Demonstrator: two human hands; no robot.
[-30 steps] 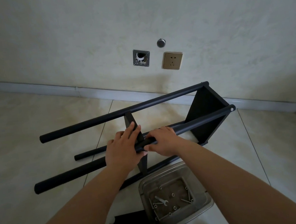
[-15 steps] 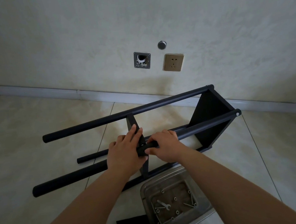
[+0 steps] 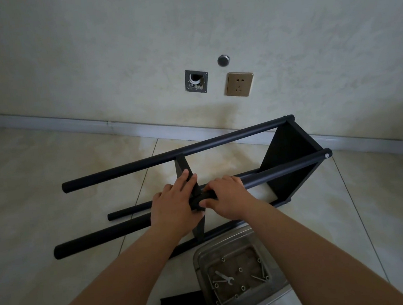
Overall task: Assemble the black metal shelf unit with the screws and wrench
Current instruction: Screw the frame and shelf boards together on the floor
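Two bare hands meet at the middle of the frame on the black metal shelf unit (image 3: 288, 166), which lies on its side on the tiled floor (image 3: 39, 192) below the wall socket (image 3: 239, 84). The left hand (image 3: 176, 204) lies over the near pole with fingers straight against a shelf panel, its grip released. The right hand (image 3: 227, 196) grasps the same pole, fingers curled around it. Lower centre, a metal tray (image 3: 278, 292) holds the wrench (image 3: 224, 277) and loose screws (image 3: 259, 278).
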